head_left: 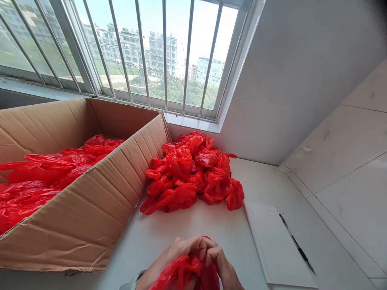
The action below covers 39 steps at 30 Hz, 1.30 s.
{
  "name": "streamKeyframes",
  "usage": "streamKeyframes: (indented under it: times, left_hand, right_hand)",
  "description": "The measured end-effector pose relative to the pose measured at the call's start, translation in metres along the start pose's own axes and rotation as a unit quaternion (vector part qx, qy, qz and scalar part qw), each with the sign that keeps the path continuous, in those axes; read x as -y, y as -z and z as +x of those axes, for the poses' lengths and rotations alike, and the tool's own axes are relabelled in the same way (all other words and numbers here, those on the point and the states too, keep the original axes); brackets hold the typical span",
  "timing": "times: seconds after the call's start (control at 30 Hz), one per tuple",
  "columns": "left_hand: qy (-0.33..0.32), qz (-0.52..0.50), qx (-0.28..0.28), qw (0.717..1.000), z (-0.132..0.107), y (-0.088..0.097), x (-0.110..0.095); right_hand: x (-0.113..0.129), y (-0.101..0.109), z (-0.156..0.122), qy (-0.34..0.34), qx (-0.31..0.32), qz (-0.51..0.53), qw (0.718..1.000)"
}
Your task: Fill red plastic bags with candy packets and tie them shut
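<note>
Red plastic bag [178, 274] pinched in both hands at the counter [229, 225]

Condition of hands: the left hand [184, 246] and the right hand [222, 262] meet at the gathered top of the bag, fingers drawn narrow and holding its film. The bag sits low in view, on the near side of the loose heap [187, 169].

Handling, as judged: film this thin would likely stretch or tear under sharp tugs; gather it between the fingertips and pull evenly from both sides.

Count: one bag in hand; one open-topped cardboard box [121, 193]; one heap of red bags just beside it; one white panel [278, 245]; two hands. Bags in the heap and red bags inside the box [72, 165] overlap too closely to number.
</note>
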<state>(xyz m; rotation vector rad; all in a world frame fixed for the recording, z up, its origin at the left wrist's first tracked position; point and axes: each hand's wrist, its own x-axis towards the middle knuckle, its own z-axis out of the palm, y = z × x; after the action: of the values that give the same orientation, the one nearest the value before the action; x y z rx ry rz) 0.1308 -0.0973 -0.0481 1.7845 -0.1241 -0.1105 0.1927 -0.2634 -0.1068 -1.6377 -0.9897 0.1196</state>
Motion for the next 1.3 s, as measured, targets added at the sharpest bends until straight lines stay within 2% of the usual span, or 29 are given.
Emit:
streamKeyframes:
  times: [0.07,0.1,0.2,0.27,0.37,0.43,0.5,0.57,0.63,0.83,0.87,0.93,1.0,1.03,1.13,1.2,1.3]
  left_hand:
    - [-0.031,0.122,-0.051,0.991,0.0,0.0,0.003]
    - [-0.06,0.198,-0.088,0.974,0.001,-0.001,0.005]
    - [-0.16,0.398,-0.217,0.877,0.004,-0.004,0.016]
    - [-0.195,0.428,-0.283,0.836,0.005,-0.008,0.021]
    - [-0.209,0.414,-0.333,0.821,0.006,-0.014,0.023]
    - [-0.212,0.413,-0.326,0.823,0.007,-0.017,0.022]
    - [-0.223,0.416,-0.312,0.825,0.01,-0.018,0.021]
    - [-0.223,0.415,-0.296,0.831,0.011,-0.018,0.019]
    - [-0.206,0.411,-0.259,0.85,0.01,-0.015,0.016]
    - [-0.161,0.292,-0.054,0.941,-0.01,-0.001,0.014]
    - [-0.15,0.277,-0.035,0.948,-0.012,0.0,0.015]
    - [-0.135,0.281,-0.051,0.949,-0.014,0.001,0.02]
    - [-0.151,0.309,-0.117,0.932,-0.014,0.003,0.025]
    - [-0.172,0.337,-0.156,0.912,-0.013,0.004,0.028]
    - [-0.221,0.449,-0.244,0.831,-0.015,0.01,0.035]
    - [-0.221,0.5,-0.275,0.791,-0.021,0.013,0.039]
    - [-0.196,0.538,-0.285,0.769,-0.031,0.016,0.042]
  right_hand:
    - [-0.005,-0.006,0.003,-0.036,-0.012,0.072,0.997]
    - [-0.008,-0.008,0.004,-0.053,-0.015,0.089,0.994]
    - [-0.015,-0.015,0.003,-0.102,-0.002,0.108,0.989]
    - [-0.016,-0.018,0.003,-0.13,0.002,0.145,0.981]
    - [-0.014,-0.018,0.005,-0.207,-0.007,0.255,0.945]
    - [-0.012,-0.015,0.011,-0.266,-0.016,0.311,0.912]
    - [-0.012,-0.014,0.019,-0.277,-0.009,0.334,0.901]
    - [-0.011,-0.014,0.026,-0.244,-0.007,0.329,0.912]
    - [-0.01,-0.016,0.031,-0.221,-0.019,0.304,0.926]
    - [-0.013,-0.019,0.029,-0.222,-0.046,0.245,0.943]
    - [-0.014,-0.018,0.028,-0.224,-0.051,0.236,0.944]
    - [-0.019,-0.013,0.028,-0.228,-0.063,0.22,0.946]
    - [-0.025,-0.006,0.028,-0.234,-0.083,0.205,0.947]
    - [-0.029,-0.001,0.028,-0.238,-0.097,0.197,0.946]
    - [-0.042,0.018,0.024,-0.254,-0.156,0.173,0.939]
    - [-0.052,0.032,0.02,-0.265,-0.206,0.16,0.928]
    - [-0.066,0.047,0.013,-0.284,-0.264,0.154,0.909]
